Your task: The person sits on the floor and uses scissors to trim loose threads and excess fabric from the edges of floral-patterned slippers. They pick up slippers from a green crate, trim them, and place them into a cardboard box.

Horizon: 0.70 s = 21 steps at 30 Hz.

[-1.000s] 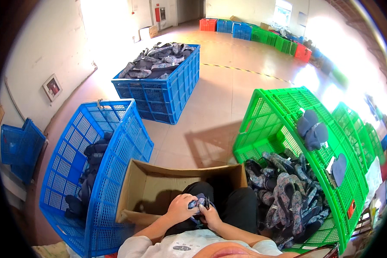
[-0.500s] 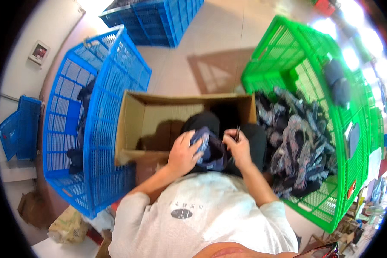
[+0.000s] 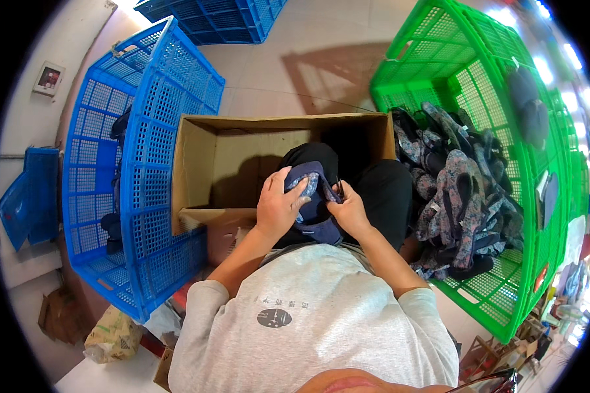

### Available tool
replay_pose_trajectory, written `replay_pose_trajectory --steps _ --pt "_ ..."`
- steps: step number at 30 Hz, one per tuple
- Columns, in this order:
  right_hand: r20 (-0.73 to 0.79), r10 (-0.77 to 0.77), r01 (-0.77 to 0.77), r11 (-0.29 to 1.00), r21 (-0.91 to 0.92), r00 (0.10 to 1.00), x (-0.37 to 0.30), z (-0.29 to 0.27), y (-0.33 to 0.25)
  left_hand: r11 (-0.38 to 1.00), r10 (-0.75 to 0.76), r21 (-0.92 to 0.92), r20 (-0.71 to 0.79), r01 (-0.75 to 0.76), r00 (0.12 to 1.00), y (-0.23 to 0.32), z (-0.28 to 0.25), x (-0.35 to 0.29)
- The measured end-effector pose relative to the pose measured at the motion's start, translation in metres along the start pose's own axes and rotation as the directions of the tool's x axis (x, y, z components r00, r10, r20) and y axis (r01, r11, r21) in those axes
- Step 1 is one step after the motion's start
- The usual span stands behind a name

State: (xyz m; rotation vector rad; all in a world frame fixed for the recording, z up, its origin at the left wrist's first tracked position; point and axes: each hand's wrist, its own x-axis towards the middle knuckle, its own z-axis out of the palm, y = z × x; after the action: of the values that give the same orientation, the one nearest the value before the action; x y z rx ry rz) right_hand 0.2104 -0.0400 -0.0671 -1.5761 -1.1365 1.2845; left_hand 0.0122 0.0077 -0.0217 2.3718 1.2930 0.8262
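Observation:
Over my lap I hold a navy cap-like cloth piece (image 3: 321, 214) with a light blue patterned patch, its opening spread into a loop. My left hand (image 3: 276, 203) grips its left side, thumb and fingers closing on the patterned patch. On the opposite edge, my right hand (image 3: 351, 211) has its fingers closed, with a small dark pointed tool (image 3: 339, 189), like thread snips, showing at the fingertips. Most of that tool is hidden by the hand and the cloth. Under the piece are my black trouser legs (image 3: 377, 196).
Beyond my knees stands an open cardboard box (image 3: 242, 147). At the left is a tall blue mesh crate (image 3: 167, 164) with dark cloth pieces. On the right, a green mesh crate (image 3: 491, 85) holds a heap of patterned cloth pieces (image 3: 455, 190). Another blue crate (image 3: 219, 19) sits farther off.
My right hand has come in left and down to the cloth's edge, bringing the dark tool against it. The piece is now spread wider. The whole view has shifted slightly.

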Motion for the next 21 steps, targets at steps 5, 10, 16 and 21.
replay_pose_trajectory --steps 5,10,16,21 --pt "0.034 -0.074 0.075 0.997 -0.03 0.997 -0.012 0.009 -0.013 0.998 -0.064 -0.003 -0.092 0.064 0.994 -0.011 0.021 0.017" --pt "0.079 -0.016 0.019 0.999 -0.036 0.997 -0.008 0.018 -0.031 0.968 -0.062 0.243 -0.012 0.063 0.998 -0.035 0.043 0.044" --pt "0.04 -0.058 0.06 0.997 -0.047 0.998 0.0 0.024 -0.027 0.89 -0.233 0.443 0.247 0.104 0.941 -0.036 0.05 0.058" --pt "0.044 -0.057 0.057 0.998 -0.013 0.997 0.004 0.026 -0.021 0.84 -0.263 0.542 0.361 0.028 0.895 -0.05 0.061 0.065"
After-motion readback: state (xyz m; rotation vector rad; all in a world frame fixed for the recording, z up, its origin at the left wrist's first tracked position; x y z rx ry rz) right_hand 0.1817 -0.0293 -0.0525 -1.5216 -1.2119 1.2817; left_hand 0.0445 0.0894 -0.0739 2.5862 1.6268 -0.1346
